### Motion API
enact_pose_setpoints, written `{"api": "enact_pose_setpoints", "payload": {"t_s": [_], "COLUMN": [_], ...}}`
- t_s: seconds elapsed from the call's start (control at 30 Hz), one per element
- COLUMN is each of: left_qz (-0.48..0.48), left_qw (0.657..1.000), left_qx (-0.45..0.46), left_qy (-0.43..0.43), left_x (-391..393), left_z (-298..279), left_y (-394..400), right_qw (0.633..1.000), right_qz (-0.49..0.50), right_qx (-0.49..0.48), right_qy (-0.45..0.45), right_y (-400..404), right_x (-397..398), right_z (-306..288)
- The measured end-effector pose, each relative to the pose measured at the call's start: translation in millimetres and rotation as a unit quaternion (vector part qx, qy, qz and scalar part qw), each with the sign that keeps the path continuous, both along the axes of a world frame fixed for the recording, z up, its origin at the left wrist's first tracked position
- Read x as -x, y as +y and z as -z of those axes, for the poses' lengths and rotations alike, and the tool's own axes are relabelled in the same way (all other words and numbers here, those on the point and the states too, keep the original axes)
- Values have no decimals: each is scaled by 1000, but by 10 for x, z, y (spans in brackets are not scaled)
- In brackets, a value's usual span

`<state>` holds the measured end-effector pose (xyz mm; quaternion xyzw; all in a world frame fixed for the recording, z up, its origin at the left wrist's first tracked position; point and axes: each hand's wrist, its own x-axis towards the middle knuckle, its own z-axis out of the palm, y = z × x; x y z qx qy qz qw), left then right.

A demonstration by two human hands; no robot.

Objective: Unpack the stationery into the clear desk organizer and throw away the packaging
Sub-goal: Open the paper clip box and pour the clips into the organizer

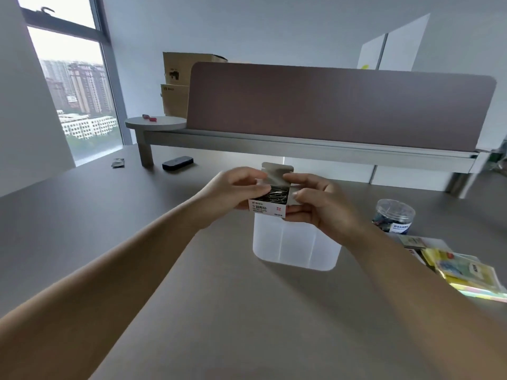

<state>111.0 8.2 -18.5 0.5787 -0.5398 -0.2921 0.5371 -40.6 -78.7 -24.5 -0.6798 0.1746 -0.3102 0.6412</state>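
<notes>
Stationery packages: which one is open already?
The small white paper-clip box held in both hands, flap up, clips showing. The clear round tub stays lidded.

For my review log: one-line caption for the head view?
Both hands, left hand and right hand, hold an opened paper clip box above the clear desk organizer.

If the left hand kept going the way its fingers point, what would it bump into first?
The left hand points right across the open paper clip box it grips, so it would probably meet the right hand on the box's other side first.
</notes>
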Motion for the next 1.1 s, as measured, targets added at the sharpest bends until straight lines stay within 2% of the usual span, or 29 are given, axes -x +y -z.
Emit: {"api": "enact_pose_setpoints", "payload": {"t_s": [0.23, 0.4, 0.63, 0.9, 1.1], "left_qz": [1, 13, 44, 42, 49], "left_qw": [999, 997, 997, 997, 998], "left_qx": [-30, -35, -16, -20, -11], "left_qy": [-27, -64, -67, -60, -33], "left_x": [-250, -349, -362, -319, -330], "left_z": [-50, 25, 117, 205, 242], "left_y": [-511, -646, -691, -766, -770], "right_qw": [998, 992, 983, 965, 963], "right_qz": [49, 74, 97, 113, 118], "right_qx": [39, 98, 149, 213, 218], "right_qy": [0, 36, 48, 103, 109], "right_y": [-346, -386, -327, -260, -257], "right_x": [-188, -224, -140, -123, -131], "right_z": [18, 113, 177, 188, 182]}}
